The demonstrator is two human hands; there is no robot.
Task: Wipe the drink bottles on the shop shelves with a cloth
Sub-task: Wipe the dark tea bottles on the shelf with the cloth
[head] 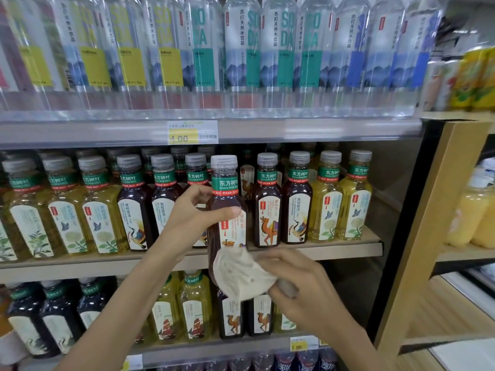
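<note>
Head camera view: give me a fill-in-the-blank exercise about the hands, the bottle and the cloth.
1. The left hand grips the dark brown plastic tea bottle below its ___ neck band.
2. The right hand presses the crumpled off-white cloth against that bottle's ___ part.
3. The tall clear plastic bottles on the shelf above read ___.
Missing words: green; lower; SODA.

Base of bottle [224, 183] behind cloth [241, 277]
</note>
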